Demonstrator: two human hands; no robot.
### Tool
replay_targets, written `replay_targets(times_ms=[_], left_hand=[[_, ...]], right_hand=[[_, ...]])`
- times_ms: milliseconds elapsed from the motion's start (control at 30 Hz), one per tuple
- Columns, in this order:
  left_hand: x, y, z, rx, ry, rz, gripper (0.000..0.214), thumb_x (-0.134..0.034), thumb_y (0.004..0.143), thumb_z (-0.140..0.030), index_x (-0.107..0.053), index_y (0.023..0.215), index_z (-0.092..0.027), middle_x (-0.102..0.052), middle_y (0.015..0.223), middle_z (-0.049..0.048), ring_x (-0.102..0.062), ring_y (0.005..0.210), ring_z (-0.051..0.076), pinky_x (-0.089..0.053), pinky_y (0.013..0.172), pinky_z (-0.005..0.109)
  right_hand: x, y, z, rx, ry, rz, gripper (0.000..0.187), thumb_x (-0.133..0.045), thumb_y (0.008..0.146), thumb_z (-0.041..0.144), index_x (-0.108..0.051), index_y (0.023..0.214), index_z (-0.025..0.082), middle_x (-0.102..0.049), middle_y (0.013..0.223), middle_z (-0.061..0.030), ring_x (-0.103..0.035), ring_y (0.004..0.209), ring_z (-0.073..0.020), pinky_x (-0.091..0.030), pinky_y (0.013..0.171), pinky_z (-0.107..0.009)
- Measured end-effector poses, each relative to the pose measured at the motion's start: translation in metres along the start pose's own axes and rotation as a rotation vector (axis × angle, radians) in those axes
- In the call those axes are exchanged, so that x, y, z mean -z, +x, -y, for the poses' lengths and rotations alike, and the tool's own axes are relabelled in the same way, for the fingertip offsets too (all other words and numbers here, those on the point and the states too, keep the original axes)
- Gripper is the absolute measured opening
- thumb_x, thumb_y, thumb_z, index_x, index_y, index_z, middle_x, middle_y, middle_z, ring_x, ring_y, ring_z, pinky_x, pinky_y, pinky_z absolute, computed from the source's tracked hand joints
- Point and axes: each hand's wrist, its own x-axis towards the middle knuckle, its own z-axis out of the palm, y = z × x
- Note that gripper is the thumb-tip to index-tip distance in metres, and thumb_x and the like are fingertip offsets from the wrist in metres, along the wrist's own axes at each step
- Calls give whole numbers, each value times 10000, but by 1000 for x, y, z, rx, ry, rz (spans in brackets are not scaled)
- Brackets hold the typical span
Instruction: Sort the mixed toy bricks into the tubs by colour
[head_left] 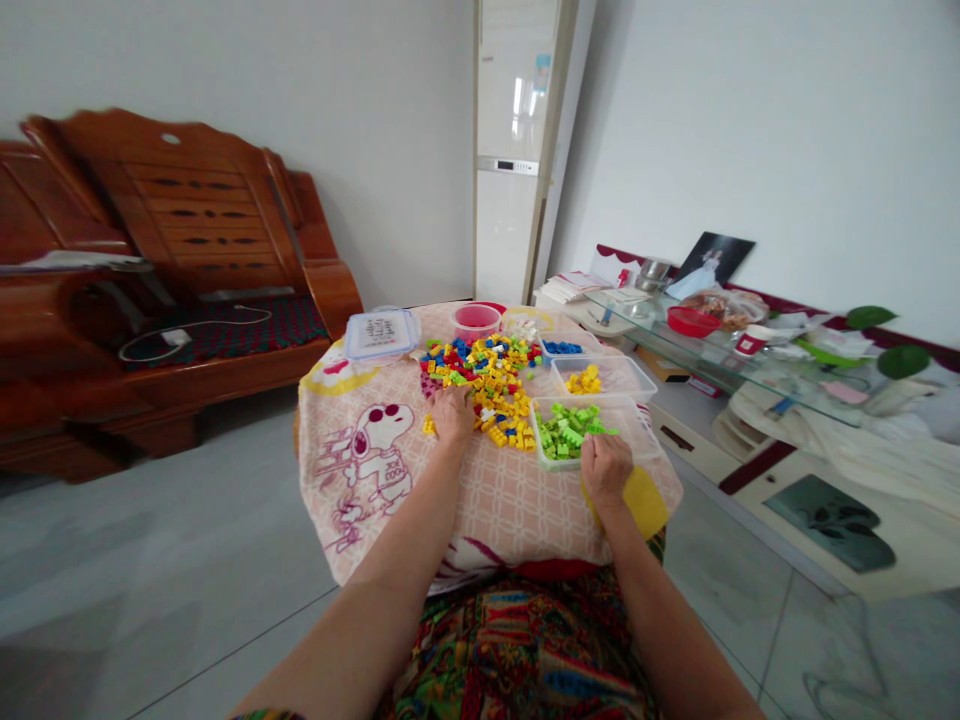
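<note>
A mixed pile of toy building bricks in yellow, red, blue and green lies mid-table. At its near left edge is my left hand, fingers curled down among the bricks; whatever they grip is hidden. My right hand rests closed at the near right of a clear plastic box of green bricks. Green shows just past its knuckles, but I cannot make out what the fingers hold. Behind stand a clear box with yellow bricks and another with blue bricks.
A patterned cloth covers the small table. A pink round tub, a container of white pieces and a lid stand at the back. Something flat and yellow lies by my right wrist. To the right is a cluttered glass-topped cabinet.
</note>
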Motion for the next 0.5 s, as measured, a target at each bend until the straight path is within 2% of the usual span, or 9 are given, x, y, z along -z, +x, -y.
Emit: replay_targets(times_ms=[100,167,400,500], left_hand=[[2,-4,-7,-81,-148,-80,300,-537,913,-166,-757,1113,-206,-741,1114,113,-650,1093,270,-474,1041,441],[1,-12,-17,-167,-254,-75,294,-520,936,-178,-743,1126,-204,-739,1093,103,-657,1067,239,-508,1002,390],[-17,-52,-62,-593,-508,83,275,-502,998,-247,-739,1134,-220,-742,1083,98,-678,1042,201,-560,944,350],[-24,-58,-69,-686,-533,136,310,-481,1008,-246,-729,1192,-211,-739,1152,120,-684,1075,205,-565,957,357]], right_hand=[[0,0,1,-1,1,-5,391,-424,1020,239,-533,644,227,-605,658,-64,-514,706,-213,-322,725,-342],[1,1,1,0,-3,-6,393,-421,1022,241,-528,644,227,-600,653,-63,-514,705,-213,-322,724,-342],[2,1,1,-1,9,1,389,-419,1013,235,-535,642,226,-603,653,-64,-510,699,-216,-321,720,-345],[1,0,1,3,-5,-7,397,-416,1018,242,-527,637,227,-600,650,-60,-513,695,-213,-324,722,-343]])
